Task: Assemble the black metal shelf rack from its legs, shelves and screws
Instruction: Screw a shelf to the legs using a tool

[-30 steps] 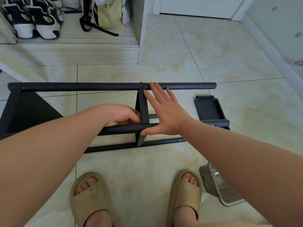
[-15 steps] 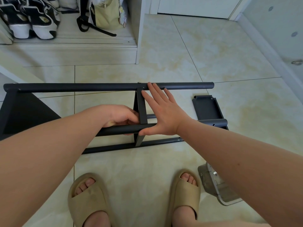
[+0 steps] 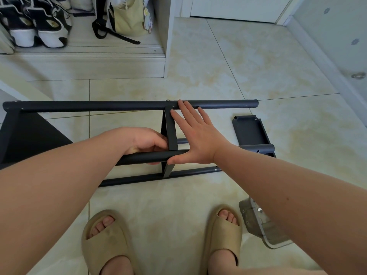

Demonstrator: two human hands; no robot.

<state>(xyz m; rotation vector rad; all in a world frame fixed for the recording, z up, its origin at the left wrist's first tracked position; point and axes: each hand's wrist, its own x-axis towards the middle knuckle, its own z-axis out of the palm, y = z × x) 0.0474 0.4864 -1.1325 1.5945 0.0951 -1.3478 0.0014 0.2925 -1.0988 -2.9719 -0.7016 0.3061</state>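
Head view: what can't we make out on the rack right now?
- Head view: the joint of the middle shelf and near leg is covered by the left hand and right hand; any screw there is unseen.
- Head view: the end shelf is cut off by the left frame edge and the left forearm.
- Head view: the grey tray is mostly under the right forearm; contents unclear.

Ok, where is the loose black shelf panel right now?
In the head view, the loose shelf panel lies flat on the tiled floor at right, right of the right hand, its near end crossed by the free end of the near leg tube.
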